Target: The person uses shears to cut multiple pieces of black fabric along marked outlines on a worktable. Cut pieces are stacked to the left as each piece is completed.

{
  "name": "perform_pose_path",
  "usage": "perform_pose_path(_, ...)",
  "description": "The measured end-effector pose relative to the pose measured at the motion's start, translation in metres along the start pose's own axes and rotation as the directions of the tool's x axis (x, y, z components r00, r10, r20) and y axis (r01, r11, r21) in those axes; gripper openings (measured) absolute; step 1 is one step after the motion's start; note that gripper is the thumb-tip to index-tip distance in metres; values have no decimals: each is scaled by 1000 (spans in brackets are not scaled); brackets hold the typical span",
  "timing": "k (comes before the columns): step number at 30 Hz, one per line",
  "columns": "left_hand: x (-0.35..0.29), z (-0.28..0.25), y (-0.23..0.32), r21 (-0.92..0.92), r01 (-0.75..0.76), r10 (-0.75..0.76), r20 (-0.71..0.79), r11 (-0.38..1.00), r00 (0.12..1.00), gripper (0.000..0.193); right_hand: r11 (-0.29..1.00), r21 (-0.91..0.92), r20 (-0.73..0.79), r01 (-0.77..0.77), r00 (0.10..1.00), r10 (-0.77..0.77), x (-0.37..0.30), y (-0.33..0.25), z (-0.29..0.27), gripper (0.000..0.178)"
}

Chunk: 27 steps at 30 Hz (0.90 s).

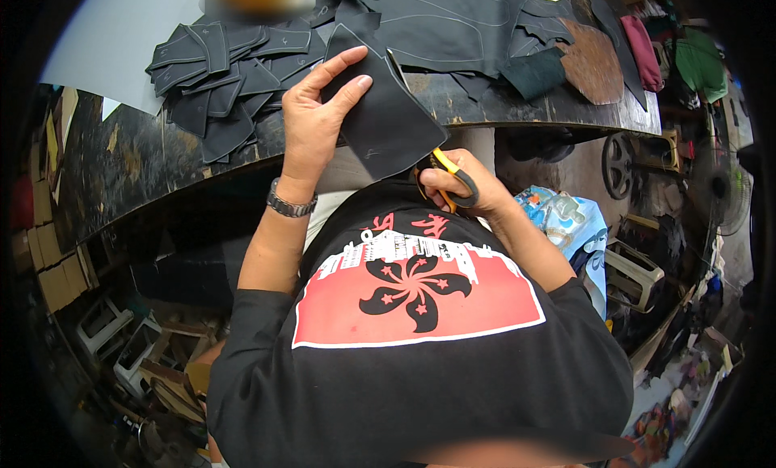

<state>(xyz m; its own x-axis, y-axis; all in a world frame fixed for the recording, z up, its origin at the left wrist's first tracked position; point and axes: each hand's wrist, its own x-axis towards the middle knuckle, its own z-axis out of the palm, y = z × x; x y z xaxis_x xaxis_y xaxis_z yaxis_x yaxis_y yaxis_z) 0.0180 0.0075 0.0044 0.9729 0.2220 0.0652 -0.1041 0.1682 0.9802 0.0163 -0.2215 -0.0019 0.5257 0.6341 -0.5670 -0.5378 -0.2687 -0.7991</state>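
Between the fingers and thumb of my left hand [311, 112] is a black sheet piece [392, 124] with pale marking lines, held up at the table's near edge. My right hand [473, 181] is closed around the yellow-and-black handles of a pair of scissors [462, 187]. The scissors' blades run up along the piece's right edge, partly hidden behind it, with a tip showing near its upper right side. Left of my left hand lies a heap of cut black pieces [230, 64] outlined in pale lines.
A larger black sheet [449, 23] with drawn outlines covers the table's far middle. A brown board [594, 64] lies at the right, near a dark green scrap [533, 72]. The dark worn table [121, 173] curves across in front of me. A plastic stool [634, 274] stands at right.
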Motion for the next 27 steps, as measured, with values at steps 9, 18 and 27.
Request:
perform_pose_path(9, 0, -21, 8, 246, -54, -18, 284, 968, 959, 49, 997, -48, 175, 58, 983, -49, 5, -9, -20, 37)
perform_pose_path(18, -5, -17, 6, 221, -32, -23, 243, 975, 970, 56, 997, -74, -40, 0, 999, -3, 4, -7, -4, 38)
perform_pose_path(27, -3, -18, -2, 234, -106, 53, 223, 966, 973, 55, 994, -88, -166, -57, 985, 42, -2, -4, 7, 39)
